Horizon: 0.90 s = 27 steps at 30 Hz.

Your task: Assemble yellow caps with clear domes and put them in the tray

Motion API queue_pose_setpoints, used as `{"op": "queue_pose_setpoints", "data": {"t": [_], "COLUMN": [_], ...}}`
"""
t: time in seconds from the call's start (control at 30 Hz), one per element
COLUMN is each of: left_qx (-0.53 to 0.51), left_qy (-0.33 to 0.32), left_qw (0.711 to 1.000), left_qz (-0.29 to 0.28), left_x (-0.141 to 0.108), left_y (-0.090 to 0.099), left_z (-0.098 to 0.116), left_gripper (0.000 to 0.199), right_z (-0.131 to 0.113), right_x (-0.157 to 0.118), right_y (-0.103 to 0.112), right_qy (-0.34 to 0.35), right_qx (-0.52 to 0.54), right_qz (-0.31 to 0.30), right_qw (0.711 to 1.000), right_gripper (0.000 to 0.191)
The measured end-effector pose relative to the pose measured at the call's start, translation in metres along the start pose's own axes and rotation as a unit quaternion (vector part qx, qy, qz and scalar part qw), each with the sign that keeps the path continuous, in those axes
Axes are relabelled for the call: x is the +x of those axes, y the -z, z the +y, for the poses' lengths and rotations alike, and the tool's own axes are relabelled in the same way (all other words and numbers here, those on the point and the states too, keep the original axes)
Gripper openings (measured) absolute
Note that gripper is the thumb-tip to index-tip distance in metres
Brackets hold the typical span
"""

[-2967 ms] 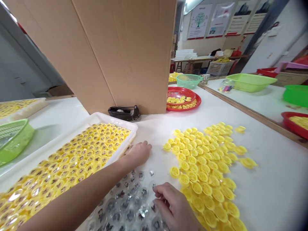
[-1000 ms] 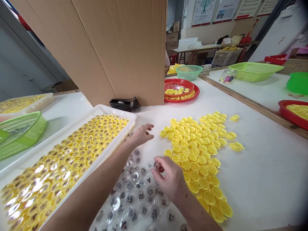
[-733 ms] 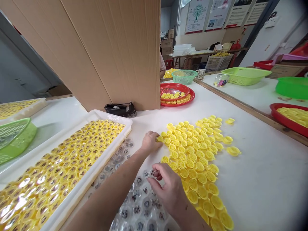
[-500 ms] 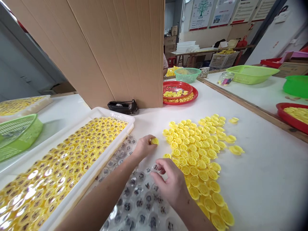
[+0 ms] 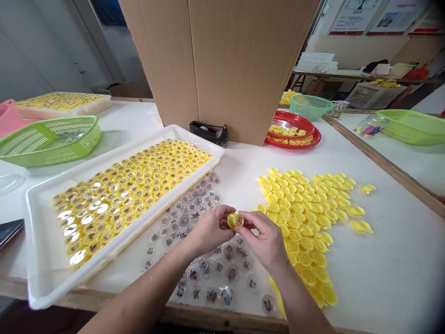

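Between both hands, above the table, is a small round yellow plastic cup [image 5: 231,220]. My left hand [image 5: 210,230] pinches it from the left. A clear plastic cap [image 5: 239,220] with a small dark printed figure covers the cup's right face; the thumb and index finger of my right hand [image 5: 267,236] close on its edge. Whether the cap is fully seated I cannot tell. Below the hands lie many loose clear caps [image 5: 231,273] with printed figures. To the right spreads a pile of yellow cups [image 5: 301,213], hollow sides up.
A white tray [image 5: 36,241] of capped yellow pieces stands on the left. Behind it are a black tape dispenser [image 5: 209,133] and a tall cardboard sheet [image 5: 222,65]. Red plates [image 5: 309,121] with yellow parts sit at the back, and a green basket [image 5: 52,144] at far left.
My hands have come together: the clear cap in my right hand now meets the yellow cup in my left. The view has swung left and shows more of the tray.
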<state>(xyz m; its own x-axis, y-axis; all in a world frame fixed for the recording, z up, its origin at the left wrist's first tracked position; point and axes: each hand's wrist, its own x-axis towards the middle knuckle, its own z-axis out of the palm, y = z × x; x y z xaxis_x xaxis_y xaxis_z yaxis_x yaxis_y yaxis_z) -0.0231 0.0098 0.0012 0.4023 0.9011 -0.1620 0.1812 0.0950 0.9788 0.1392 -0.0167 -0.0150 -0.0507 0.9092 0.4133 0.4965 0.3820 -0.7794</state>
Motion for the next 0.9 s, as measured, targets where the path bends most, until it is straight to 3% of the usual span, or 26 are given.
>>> {"op": "queue_pose_setpoints", "data": {"t": [0.1,0.3,0.63,0.9], "left_qx": [-0.148,-0.296,-0.306,-0.328], "left_qy": [0.010,0.036,0.024,0.028], "left_qw": [0.988,0.953,0.949,0.942], "left_qz": [-0.052,-0.056,-0.074,-0.070], "left_x": [-0.005,-0.007,-0.011,-0.012], "left_y": [0.004,0.008,0.017,0.024], "left_z": [0.003,-0.002,0.000,-0.004], "left_gripper": [0.042,0.040,0.036,0.034], "right_z": [-0.006,-0.014,-0.026,-0.028], "right_x": [0.003,0.007,0.009,0.014], "right_y": [0.003,0.003,-0.003,0.001], "right_qy": [0.021,0.072,0.152,0.166], "right_qx": [-0.018,-0.086,-0.210,-0.207], "right_qz": [0.008,0.004,-0.025,-0.054], "right_qw": [1.000,0.994,0.965,0.963], "right_gripper": [0.023,0.023,0.030,0.035]}}
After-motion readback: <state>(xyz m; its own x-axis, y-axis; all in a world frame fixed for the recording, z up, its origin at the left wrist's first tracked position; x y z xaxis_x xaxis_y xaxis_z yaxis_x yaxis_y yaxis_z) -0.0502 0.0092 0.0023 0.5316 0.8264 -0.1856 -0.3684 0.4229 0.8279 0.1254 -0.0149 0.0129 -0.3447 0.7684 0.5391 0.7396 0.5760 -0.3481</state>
